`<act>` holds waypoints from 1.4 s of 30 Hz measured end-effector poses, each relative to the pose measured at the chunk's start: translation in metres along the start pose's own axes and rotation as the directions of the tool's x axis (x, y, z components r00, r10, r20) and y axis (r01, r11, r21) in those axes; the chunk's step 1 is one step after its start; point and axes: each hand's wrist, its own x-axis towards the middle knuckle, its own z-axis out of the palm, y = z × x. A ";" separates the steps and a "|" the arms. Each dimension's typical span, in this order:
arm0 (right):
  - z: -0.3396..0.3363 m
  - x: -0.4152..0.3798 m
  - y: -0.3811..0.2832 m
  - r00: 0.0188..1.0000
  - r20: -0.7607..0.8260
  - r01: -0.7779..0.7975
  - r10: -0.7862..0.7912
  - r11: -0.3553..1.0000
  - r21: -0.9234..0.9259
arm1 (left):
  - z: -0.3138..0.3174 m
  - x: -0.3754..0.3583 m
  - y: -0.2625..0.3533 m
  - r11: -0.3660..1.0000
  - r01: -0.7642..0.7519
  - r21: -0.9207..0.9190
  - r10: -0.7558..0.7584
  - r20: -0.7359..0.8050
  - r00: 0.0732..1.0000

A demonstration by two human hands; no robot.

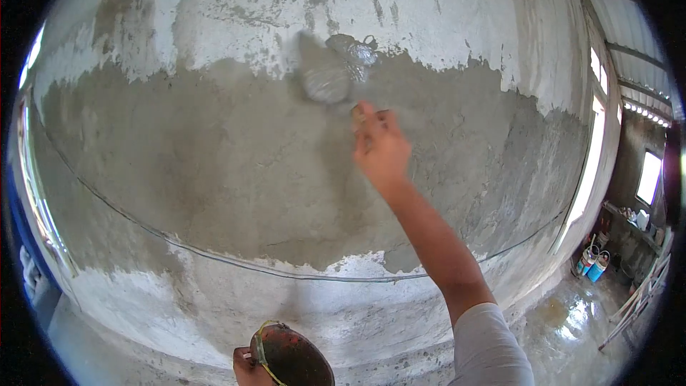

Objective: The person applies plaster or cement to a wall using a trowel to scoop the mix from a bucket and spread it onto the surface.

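Observation:
My right hand (382, 144) is raised in front of the wall, its fingers wrapped round the handle of a trowel (327, 82). The trowel's blade is blurred and lies against or close to the wall. Just right of the blade, a wet, shiny patch of plaster (359, 53) sits at the upper edge of the grey plaster coat (264, 164). Low in the view, my left hand (250, 368) grips the rim of a dark, round container (294, 357) with a yellow-green band along its edge. What the container holds is too dark to tell.
A cable (279, 271) runs in a sagging curve across the wall. Pale, patchy wall (429, 7) shows above the grey coat. At the right are windows, blue containers (594, 264) on a wet floor (564, 322), leaning poles (639, 297) and a shelf with items.

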 end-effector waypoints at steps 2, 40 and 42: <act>-0.001 0.015 0.013 0.980 -0.130 -0.164 0.151 0.982 -0.098 | 0.001 0.000 -0.005 0.999 -0.018 -0.050 0.018 -0.009 1.000; -0.134 -0.389 0.010 0.505 0.863 -0.699 0.013 0.592 0.400 | 0.035 -0.045 -0.019 0.998 -0.031 0.057 0.036 -0.086 0.996; -0.156 -0.426 0.006 0.177 0.984 -0.937 0.006 0.306 0.167 | 0.046 -0.055 -0.008 0.993 -0.015 -0.115 0.012 -0.026 1.000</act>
